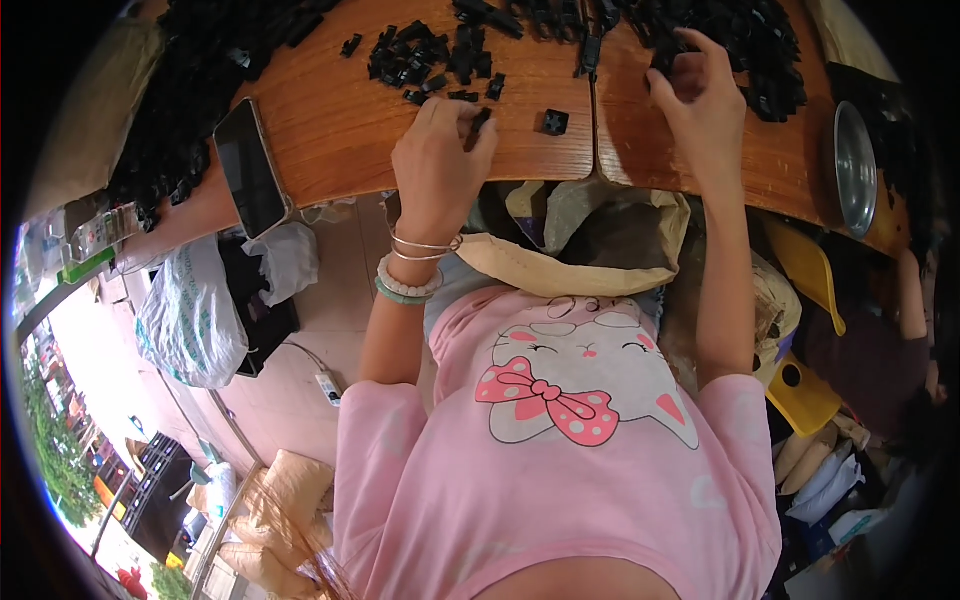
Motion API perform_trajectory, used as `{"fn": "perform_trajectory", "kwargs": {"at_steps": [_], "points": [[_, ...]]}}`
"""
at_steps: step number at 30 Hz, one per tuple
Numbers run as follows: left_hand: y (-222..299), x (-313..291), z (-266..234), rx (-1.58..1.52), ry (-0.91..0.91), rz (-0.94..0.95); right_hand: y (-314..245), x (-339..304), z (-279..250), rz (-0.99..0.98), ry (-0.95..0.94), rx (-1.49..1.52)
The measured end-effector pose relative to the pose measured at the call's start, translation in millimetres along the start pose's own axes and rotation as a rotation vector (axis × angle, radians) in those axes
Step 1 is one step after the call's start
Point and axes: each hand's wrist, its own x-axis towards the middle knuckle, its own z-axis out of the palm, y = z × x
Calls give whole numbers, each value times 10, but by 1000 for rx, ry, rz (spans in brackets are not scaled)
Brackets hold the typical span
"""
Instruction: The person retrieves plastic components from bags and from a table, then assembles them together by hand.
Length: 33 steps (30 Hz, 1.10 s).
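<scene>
My left hand [437, 165] rests at the near edge of the wooden table [340, 130], fingers closed on a small black plastic part [481, 122]. A single black part [555, 122] lies just to its right. A loose cluster of black parts [425, 58] sits beyond the left hand. My right hand [700, 95] reaches further onto the table with fingers spread, its tips touching a large heap of black parts [740, 45]. Whether it holds one I cannot tell.
A dark phone [250, 168] lies at the table's left edge beside another heap of black parts [190, 90]. A metal bowl [855, 180] stands at the right. An open tan sack [580, 240] hangs under the table edge over my lap. Plastic bags [195, 310] lie on the floor at left.
</scene>
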Motion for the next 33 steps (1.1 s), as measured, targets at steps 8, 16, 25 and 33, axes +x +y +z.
{"fn": "perform_trajectory", "kwargs": {"at_steps": [8,16,25,33], "points": [[248,139,157,-446,-102,284,74,-471,-84,16,-300,189],[172,161,212,-425,-176,315,20,-369,-53,-253,-390,177],[189,156,235,-491,-208,302,-184,-262,-72,-374,-498,-18],[172,198,228,-493,-243,336,-332,-221,-61,-436,-570,-314]]}}
